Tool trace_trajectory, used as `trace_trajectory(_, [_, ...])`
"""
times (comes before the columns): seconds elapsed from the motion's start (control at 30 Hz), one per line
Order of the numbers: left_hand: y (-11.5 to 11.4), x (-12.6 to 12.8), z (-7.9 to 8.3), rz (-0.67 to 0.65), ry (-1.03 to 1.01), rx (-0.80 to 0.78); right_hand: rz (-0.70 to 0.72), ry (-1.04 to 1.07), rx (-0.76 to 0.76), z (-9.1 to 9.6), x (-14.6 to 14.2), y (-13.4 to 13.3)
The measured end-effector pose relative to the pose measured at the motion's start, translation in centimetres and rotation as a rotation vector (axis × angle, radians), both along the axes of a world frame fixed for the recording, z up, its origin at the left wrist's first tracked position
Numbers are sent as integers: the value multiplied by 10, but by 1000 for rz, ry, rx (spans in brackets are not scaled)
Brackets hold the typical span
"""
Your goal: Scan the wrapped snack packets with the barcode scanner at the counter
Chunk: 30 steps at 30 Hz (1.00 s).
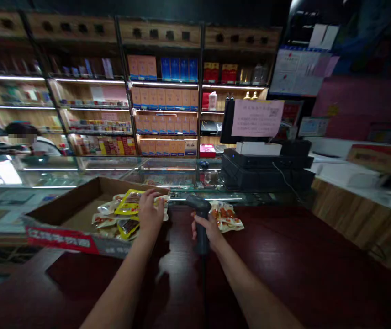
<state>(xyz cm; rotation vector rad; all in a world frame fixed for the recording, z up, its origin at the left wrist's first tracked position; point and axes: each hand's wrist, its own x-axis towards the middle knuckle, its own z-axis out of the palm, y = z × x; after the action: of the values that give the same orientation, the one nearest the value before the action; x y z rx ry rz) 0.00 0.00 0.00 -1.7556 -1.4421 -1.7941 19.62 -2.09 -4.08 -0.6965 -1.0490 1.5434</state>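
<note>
My right hand (209, 229) is closed round the handle of a dark handheld barcode scanner (199, 214), held upright over the dark red counter (284, 260). My left hand (150, 211) reaches into a shallow cardboard box (65, 214) and its fingers curl over a yellow snack packet (129, 203) on top of several other packets. A clear packet of red-orange snacks (229, 216) lies on the counter just behind the scanner.
A black cash register with a monitor and a pink notice (262, 157) stands at the back right. A glass display case (79, 171) runs behind the box. Shelves of boxed goods (164, 107) line the wall. Another person (27, 141) is at far left.
</note>
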Motion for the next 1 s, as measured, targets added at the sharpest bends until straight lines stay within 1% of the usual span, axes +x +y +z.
trace_trajectory(0.1, [4,54,-31,-179,35,-175,-83,20,-3,-7,23,1])
trace_trajectory(0.17, [9,84,-48,-229,41,-304,-135,35,-10,-12,39,2])
trace_trajectory(0.23, [16,109,-60,-230,55,-430,-182,56,-6,-18,54,2])
trace_trajectory(0.3, [23,129,-67,-199,85,-545,-218,83,16,-23,66,2])
trace_trajectory(0.4, [32,151,-70,-130,151,-706,-255,110,39,-31,77,3])
trace_trajectory(0.53, [37,168,-72,-72,252,-863,-278,111,33,-39,79,5])
trace_trajectory(0.63, [39,170,-77,-75,258,-879,-268,100,42,-41,78,6])
trace_trajectory(0.73, [42,160,-81,-102,162,-811,-255,81,40,-41,77,6])
trace_trajectory(0.8, [46,144,-85,-156,15,-760,-250,64,29,-42,76,5])
trace_trajectory(0.9, [51,110,-94,-279,-260,-709,-229,33,14,-42,75,5])
trace_trajectory(1.0, [52,77,-107,-410,-473,-718,-185,-26,3,-43,73,4])
